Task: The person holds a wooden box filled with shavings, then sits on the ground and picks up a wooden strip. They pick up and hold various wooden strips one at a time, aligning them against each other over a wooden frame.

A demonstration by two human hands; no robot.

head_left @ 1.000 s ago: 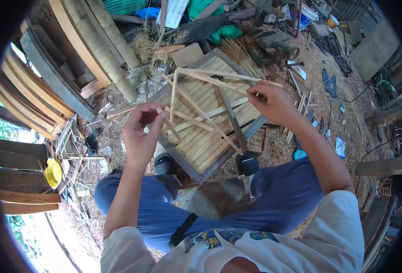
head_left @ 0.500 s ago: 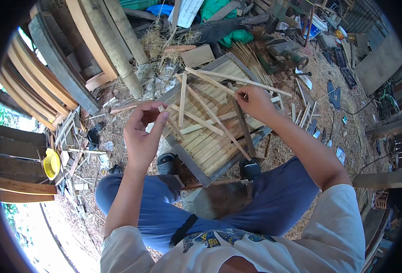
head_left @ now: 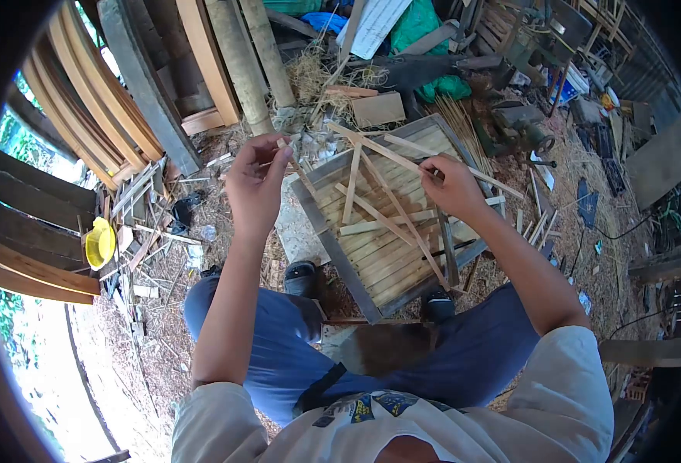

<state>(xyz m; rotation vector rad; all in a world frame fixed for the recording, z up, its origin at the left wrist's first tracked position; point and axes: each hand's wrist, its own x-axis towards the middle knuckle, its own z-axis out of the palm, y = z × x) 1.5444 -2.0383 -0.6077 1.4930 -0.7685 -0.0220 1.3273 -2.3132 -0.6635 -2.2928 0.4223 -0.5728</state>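
Observation:
My left hand (head_left: 257, 185) is raised beside the panel's left corner, thumb and fingers pinched on a thin wooden strip (head_left: 303, 176) that points down toward the panel. My right hand (head_left: 454, 189) is closed on the end of a longer pale wooden strip (head_left: 383, 148), which slants up and left over the panel. Beneath lies a slatted panel (head_left: 332, 251) with a grey wooden frame. Several loose wooden strips (head_left: 394, 197) cross one another on it. A darker stick (head_left: 447, 251) lies below my right hand.
My legs and sandalled feet (head_left: 302, 278) flank the panel's near corner. A yellow basin (head_left: 100, 243) stands at the left near curved timbers (head_left: 149, 85). Wood scraps and shavings cover the ground. A rusty machine (head_left: 522, 127) and green plastic (head_left: 444, 87) are at the back.
The view has shifted, so the panel appears further right and lower. My left hand has moved up and away from the panel with its strip. My right hand still holds the longer strip.

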